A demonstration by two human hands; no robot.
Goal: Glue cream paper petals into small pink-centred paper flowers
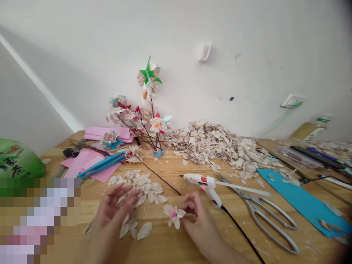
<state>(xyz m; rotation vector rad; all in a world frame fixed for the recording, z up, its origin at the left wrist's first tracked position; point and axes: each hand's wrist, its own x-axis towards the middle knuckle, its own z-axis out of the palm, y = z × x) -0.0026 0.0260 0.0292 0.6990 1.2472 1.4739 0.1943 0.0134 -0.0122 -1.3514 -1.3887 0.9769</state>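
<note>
A small white flower with a pink centre [173,213] is held by my right hand [199,222], its thumb and fingers pinching the right side. My left hand [117,211] is at the left over loose pale petals [150,187], its fingers extended and slightly blurred, with nothing visible in them. More petals [145,231] lie between the hands. Just beyond my right hand rests a white glue gun [205,181] with a glue stick in its back. A thin brown twig tipped with a flower [158,174] lies behind the petals.
Large metal scissors [257,205] and a blue sheet [297,198] lie to the right. A heap of dried petals [211,143] sits against the wall. Flowered twigs stand in a clear cup [157,151]. Pink sheets [107,134] and a green bag [19,159] are at left.
</note>
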